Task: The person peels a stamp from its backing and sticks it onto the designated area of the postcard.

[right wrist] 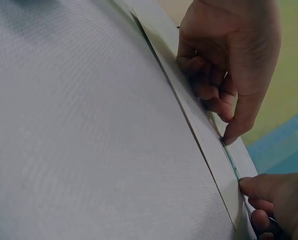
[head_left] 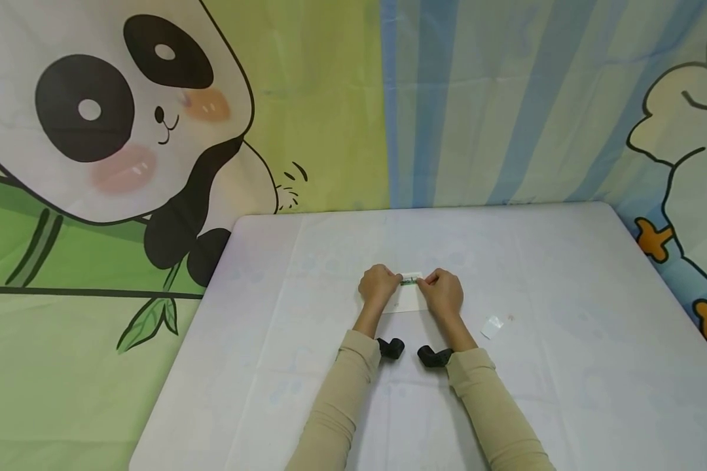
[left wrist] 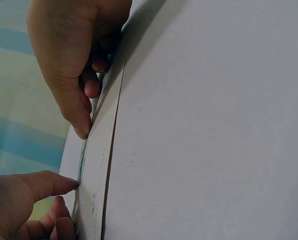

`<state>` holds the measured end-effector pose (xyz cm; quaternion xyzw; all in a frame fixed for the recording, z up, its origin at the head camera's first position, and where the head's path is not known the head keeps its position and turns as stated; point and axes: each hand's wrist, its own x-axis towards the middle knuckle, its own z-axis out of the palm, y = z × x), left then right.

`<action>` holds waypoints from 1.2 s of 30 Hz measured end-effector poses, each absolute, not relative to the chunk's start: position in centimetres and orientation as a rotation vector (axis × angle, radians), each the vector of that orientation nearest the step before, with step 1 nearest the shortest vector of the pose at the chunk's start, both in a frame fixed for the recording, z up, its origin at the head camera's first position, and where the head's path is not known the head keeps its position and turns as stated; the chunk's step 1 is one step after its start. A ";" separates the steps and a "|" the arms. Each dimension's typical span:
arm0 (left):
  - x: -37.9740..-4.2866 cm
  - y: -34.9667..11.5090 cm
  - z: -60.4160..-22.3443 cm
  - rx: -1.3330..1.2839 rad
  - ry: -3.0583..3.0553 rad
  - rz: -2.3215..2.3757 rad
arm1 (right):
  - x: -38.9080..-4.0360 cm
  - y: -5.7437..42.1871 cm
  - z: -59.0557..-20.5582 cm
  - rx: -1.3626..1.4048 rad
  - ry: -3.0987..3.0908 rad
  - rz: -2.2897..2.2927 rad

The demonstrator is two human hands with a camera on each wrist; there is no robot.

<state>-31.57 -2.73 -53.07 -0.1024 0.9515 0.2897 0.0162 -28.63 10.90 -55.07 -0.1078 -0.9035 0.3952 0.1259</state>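
Observation:
A small narrow strip with green and dark markings [head_left: 409,280] lies across the upper part of a flat white card [head_left: 405,301] on the table. My left hand [head_left: 379,286] pinches its left end between thumb and curled fingers. The right hand [head_left: 444,292] does likewise at the other end. In the left wrist view, both thumb tips are right at the ends of the thin green strip [left wrist: 82,161]. Faint dark print shows on the card [right wrist: 199,127] in the right wrist view.
A small clear plastic piece [head_left: 491,327] lies right of the right hand. Black wrist mounts [head_left: 392,348] stick out inward from both sleeves. The white-covered table [head_left: 306,301] ends at the back against a curtain [head_left: 330,111] printed with a panda.

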 end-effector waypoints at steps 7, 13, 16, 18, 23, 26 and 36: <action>-31.8 -2.8 -53.2 -0.308 2.962 0.917 | -28.7 10.9 -55.1 -0.314 -2.631 1.152; -31.8 -3.7 -53.1 -0.292 2.878 1.207 | -28.8 11.0 -55.0 -0.298 -2.620 1.209; -31.3 -4.5 -52.8 -0.235 2.854 1.447 | -28.6 11.1 -54.8 -0.289 -2.556 1.303; -30.7 -5.2 -52.4 -0.180 2.911 1.534 | -28.4 11.1 -54.7 -0.237 -2.507 1.330; -29.1 -7.4 -52.2 0.074 3.174 1.279 | -27.8 10.5 -54.8 0.128 -2.571 1.167; -28.4 -8.7 -53.2 0.236 3.184 0.964 | -27.5 9.9 -55.0 0.382 -2.729 1.011; -27.3 -10.4 -55.7 0.398 3.035 0.512 | -27.2 8.7 -56.3 0.502 -3.021 0.601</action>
